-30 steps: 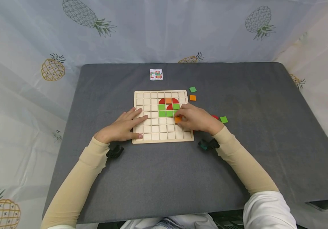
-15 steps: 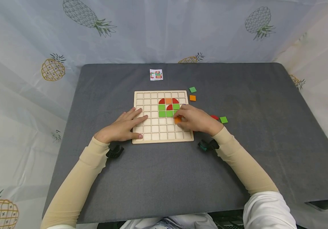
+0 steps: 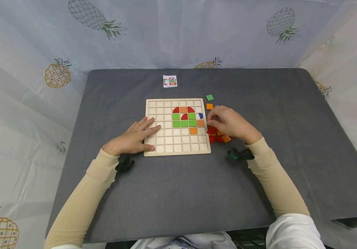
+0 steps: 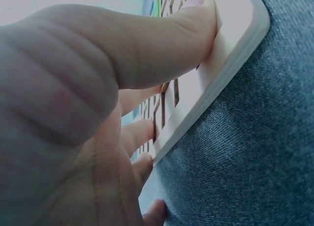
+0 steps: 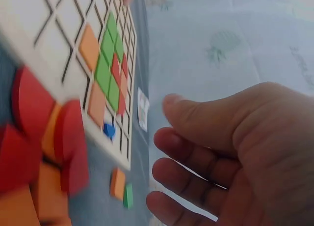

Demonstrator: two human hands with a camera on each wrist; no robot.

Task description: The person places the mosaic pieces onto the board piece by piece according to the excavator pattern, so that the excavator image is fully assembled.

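A square wooden grid board (image 3: 177, 153) lies on the table with green, orange and red tiles in its upper right half. An orange tile (image 3: 193, 131) sits below the green ones. In the right column are another orange tile (image 3: 200, 123) and a small blue piece (image 3: 200, 116). My left hand (image 3: 131, 137) rests on the board's left edge, its thumb (image 4: 162, 44) lying on the border. Just off the right edge, my right hand (image 3: 229, 123) is raised near a pile of red and orange pieces (image 3: 220, 136), fingers loosely bent with nothing between them.
Behind the board lies a small pattern card (image 3: 170, 81). A loose green tile (image 3: 209, 97) and a loose orange tile (image 3: 210, 106) lie near its upper right corner. The grey table (image 3: 178, 197) is backed by a pineapple-print curtain (image 3: 178, 34).
My right hand has let go of the orange tile below the green ones and moved right, off the board. The right column's pieces and the pile now show. My left hand stays put.
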